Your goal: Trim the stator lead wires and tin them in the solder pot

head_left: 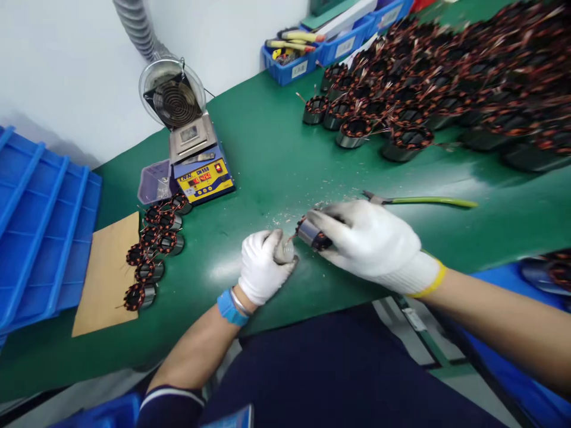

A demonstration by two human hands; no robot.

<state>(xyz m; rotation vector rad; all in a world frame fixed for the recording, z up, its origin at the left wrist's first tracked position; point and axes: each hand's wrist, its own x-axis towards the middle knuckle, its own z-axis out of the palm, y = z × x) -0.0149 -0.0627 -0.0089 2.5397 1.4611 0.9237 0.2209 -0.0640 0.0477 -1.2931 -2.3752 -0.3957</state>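
My right hand (370, 241), in a white glove with a yellow cuff, grips a wound stator (308, 233) tilted on its side just above the green table. Close by on the left, my left hand (263, 267), also gloved, has its fingers wrapped round a small whitish round object (284, 251), too blurred to name. Thin copper leads from the stator reach toward that object. Behind my right hand lie cutters (423, 201) with green handles. Small wire scraps are scattered on the table (263, 172) beyond both hands.
Many stators (401, 107) crowd the back right. Several more (149, 270) stand at the left near cardboard (107, 273). A yellow-fronted soldering pot (205, 181) sits under a fume hose (134, 24). Blue bins (292, 70) line the wall; blue crates (40, 226) stand far left.
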